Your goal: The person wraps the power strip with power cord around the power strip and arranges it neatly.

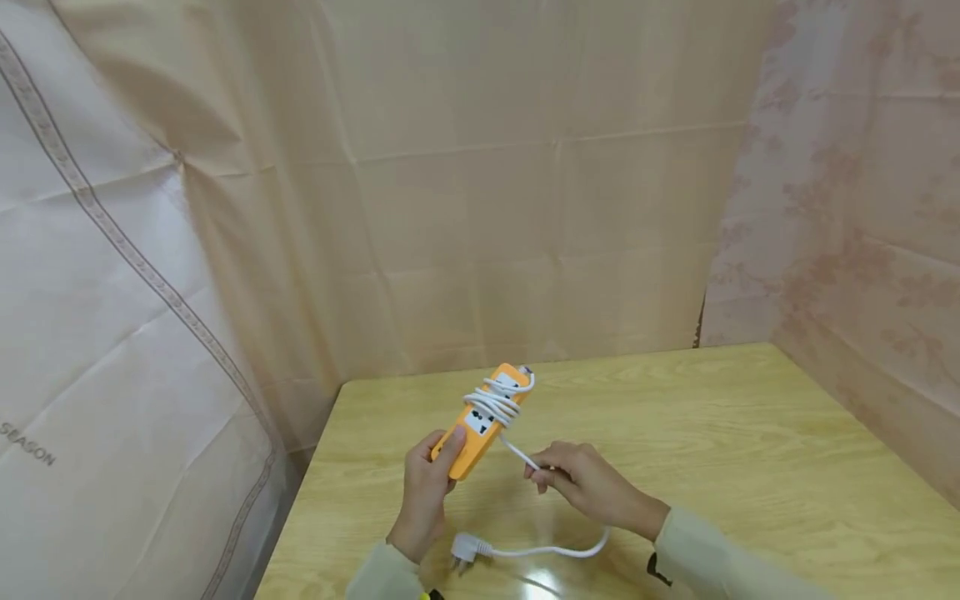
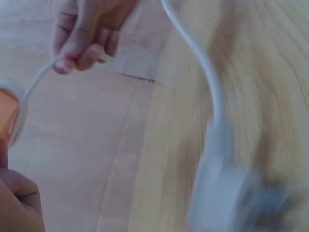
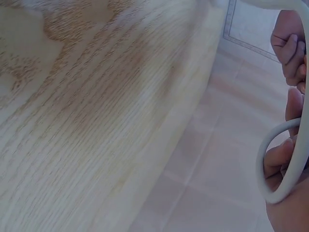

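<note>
My left hand grips the lower end of an orange power strip, thumb across its face, holding it tilted above the table. Several turns of white cord wrap around the strip's upper half, partly covering its white sockets. To the right, my right hand pinches the cord between thumb and fingers, a short stretch from the strip. From there the loose end loops down to a white plug with metal prongs, which hangs large and blurred in the left wrist view. In the right wrist view, a cord loop crosses the right hand.
The wood-grain table extends under both hands. A beige cloth hangs behind it, with a flowered sheet at the right and a pale printed sheet at the left. Something small, yellow and black shows at the bottom edge.
</note>
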The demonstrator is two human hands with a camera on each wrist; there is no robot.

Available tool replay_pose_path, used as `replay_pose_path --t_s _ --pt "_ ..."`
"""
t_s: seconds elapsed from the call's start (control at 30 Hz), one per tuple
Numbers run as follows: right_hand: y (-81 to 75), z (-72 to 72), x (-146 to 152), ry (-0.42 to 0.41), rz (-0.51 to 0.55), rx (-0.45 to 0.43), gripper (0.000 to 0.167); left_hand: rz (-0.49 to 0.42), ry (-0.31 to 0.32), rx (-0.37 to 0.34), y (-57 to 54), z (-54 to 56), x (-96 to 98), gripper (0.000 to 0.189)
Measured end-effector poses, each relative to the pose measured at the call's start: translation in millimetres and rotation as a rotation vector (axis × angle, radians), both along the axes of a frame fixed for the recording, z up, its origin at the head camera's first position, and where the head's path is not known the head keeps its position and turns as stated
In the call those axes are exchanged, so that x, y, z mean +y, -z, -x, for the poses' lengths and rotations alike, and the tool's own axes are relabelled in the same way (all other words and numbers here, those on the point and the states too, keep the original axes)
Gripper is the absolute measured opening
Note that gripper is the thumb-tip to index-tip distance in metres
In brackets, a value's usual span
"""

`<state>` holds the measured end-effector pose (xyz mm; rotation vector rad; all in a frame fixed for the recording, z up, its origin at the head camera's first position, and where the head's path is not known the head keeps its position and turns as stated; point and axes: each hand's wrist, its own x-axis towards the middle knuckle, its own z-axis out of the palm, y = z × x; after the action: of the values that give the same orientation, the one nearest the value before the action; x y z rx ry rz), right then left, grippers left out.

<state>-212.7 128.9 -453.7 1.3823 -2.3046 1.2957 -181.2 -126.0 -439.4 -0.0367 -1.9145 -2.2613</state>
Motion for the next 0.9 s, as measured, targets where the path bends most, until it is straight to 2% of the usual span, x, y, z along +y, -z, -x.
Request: replay_pose_path --t_s 0.23,0.4,0.57,0.7,0.9 --pt "1.0 -2.6 2 0.011 -0.012 0.008 0.012 0.089 -0.051 -0.009 2.8 -1.8 -2.6 0.041" --pt "0.9 -2.1 4 0.027 -0.014 0.049 0.012 0.130 -0.099 -0.029 1.8 -0.6 -5.3 0.043" --pt "0.1 -0.3 7 0.049 -0.052 0.106 0.013 0.189 -0.109 -0.022 1.5 0.9 -6.4 0.041" --pt "-2.9 1.4 11 0.080 -0.091 0.190 0.011 0.233 -0.108 -0.016 2.6 2.7 -6.6 0.041" --pt "-8.4 6.7 16 0.115 -0.156 0.283 0.008 0.292 -0.111 0.021 3.0 2.8 -5.9 0.042"
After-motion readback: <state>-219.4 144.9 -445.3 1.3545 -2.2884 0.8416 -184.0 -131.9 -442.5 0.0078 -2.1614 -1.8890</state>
